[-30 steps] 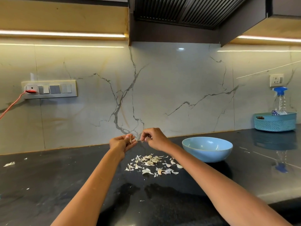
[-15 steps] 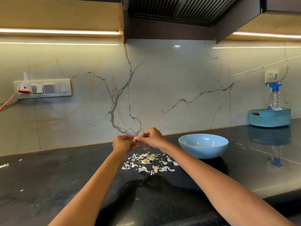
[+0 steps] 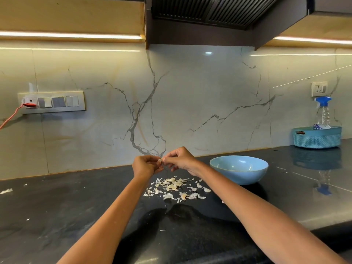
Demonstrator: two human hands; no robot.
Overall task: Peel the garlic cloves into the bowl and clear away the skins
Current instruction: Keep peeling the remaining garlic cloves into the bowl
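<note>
Stretching across the view, the dark stone surface (image 3: 57, 216) carried everything below the veined marble backsplash (image 3: 190, 101). A teal woven basket (image 3: 317, 138) sat far to the right with a spray bottle (image 3: 323, 113) standing in it. The light blue bowl (image 3: 239, 169) rested right of centre; its contents could not be made out. Just left of it lay a scatter of pale garlic skins (image 3: 175, 187), directly under the raised hands. The left hand (image 3: 143, 165) and right hand (image 3: 180, 159) met above the pile, fingers curled, each grip nearly closed around one small garlic clove (image 3: 160, 160) pinched between their fingertips. Stray skin flakes (image 3: 6, 191) lay far left.
</note>
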